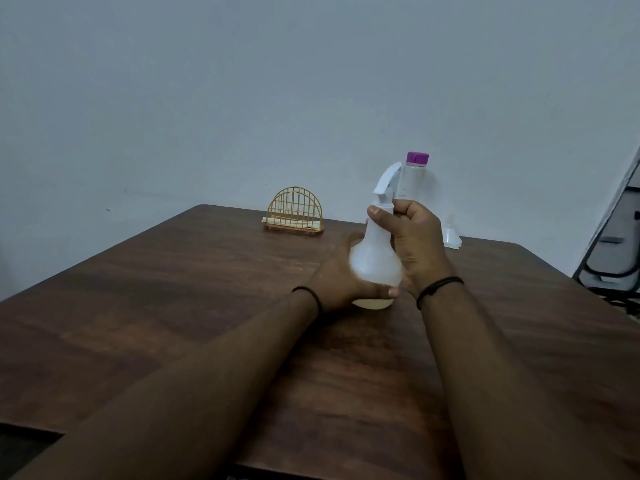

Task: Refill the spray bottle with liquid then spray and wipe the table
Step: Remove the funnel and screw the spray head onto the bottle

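Spray bottle (375, 261) stands upright on the table (173, 306), its round base resting on the wood about midway between the left and right edges and nearer the far edge than the near one; a little pale liquid shows at its bottom. Both hands hold it. The left hand (341, 275) cups the wide lower body from the left, fingers curled round behind it and the thumb lying across the front near the base. The right hand (414, 237) is clamped round the narrow neck just under the white spray head (388, 181), with the thumb pressed on the left side of the collar and the fingers wrapped over the right side; the nozzle and trigger stick up above that fist. Each wrist wears a dark band. Right behind the spray head, partly hidden by it and by the right hand, a clear bottle (414, 178) with a purple cap (417, 156) stands near the far edge. Just to the right of that hand, also by the far edge, lies a small white funnel (452, 235), partly hidden by the knuckles. Toward the far left corner sits a yellow wire napkin holder (294, 213) on a brown base, well apart from the hands. Beyond the table's right edge, part of a dark chair frame (613, 244) shows against the pale wall (242, 81).
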